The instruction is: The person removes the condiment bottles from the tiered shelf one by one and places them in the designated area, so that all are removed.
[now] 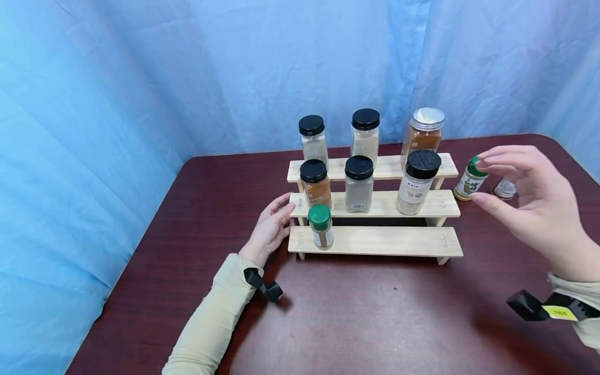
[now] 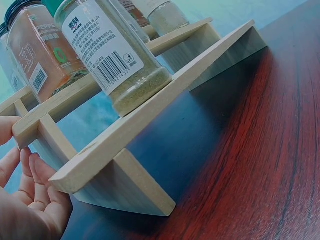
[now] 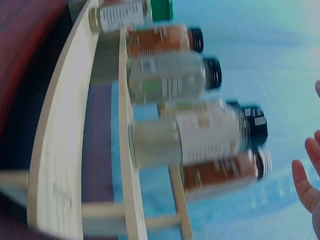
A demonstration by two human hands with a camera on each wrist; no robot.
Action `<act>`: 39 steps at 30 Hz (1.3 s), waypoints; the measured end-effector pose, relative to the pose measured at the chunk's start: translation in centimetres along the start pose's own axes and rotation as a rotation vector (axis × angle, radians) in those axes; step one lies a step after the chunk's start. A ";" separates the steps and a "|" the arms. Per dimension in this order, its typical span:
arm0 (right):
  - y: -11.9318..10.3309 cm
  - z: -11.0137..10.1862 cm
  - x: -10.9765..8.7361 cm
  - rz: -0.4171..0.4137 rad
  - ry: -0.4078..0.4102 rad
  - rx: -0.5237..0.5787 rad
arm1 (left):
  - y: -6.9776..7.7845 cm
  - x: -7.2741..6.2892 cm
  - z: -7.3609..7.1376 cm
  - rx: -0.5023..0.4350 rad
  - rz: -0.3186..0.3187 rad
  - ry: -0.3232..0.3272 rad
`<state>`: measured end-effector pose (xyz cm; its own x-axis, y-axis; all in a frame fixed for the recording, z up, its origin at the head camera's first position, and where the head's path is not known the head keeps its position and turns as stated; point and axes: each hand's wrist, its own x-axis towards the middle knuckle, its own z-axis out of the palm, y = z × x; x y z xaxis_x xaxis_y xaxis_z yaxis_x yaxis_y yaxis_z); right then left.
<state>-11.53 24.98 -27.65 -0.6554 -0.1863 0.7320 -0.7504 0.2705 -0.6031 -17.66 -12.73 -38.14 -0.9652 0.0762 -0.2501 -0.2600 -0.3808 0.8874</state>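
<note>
A three-tier wooden spice rack (image 1: 375,204) stands on the table. My left hand (image 1: 271,229) grips the left end of its middle board, thumb at the board's end and fingers lower, as the left wrist view shows. Nearby on the lowest board is a small green-capped spice bottle (image 1: 321,229) of greenish-brown powder. My right hand (image 1: 539,198) is raised to the right of the rack, fingers spread in a loose curve and holding nothing. Its fingertips overlap the cap of another green-capped bottle (image 1: 470,183) on the table. Partly hidden behind that hand is one more labelled bottle (image 1: 504,188).
The middle board carries an orange-brown jar (image 1: 317,191), a grey powder jar (image 1: 359,192) and a white-labelled jar (image 1: 414,190). Along the top board are two black-lidded jars and a silver-lidded jar (image 1: 424,136). Blue curtains (image 1: 290,67) hang behind the dark red table (image 1: 365,317).
</note>
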 end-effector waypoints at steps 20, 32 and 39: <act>-0.8 8.5 1.0 -0.093 -0.314 -0.015 | 0.2 0.0 0.0 0.011 0.011 -0.012; -0.1 13.4 0.6 0.038 -0.478 -0.071 | 0.1 -0.1 -0.1 0.008 0.000 -0.011; 0.2 15.1 0.4 0.068 -0.498 -0.082 | 0.0 0.1 -0.1 0.010 0.007 -0.011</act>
<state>-13.22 10.65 -32.25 -0.6790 -0.5878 0.4398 -0.7084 0.3674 -0.6026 -17.72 -12.83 -38.20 -0.9673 0.0841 -0.2394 -0.2533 -0.3723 0.8929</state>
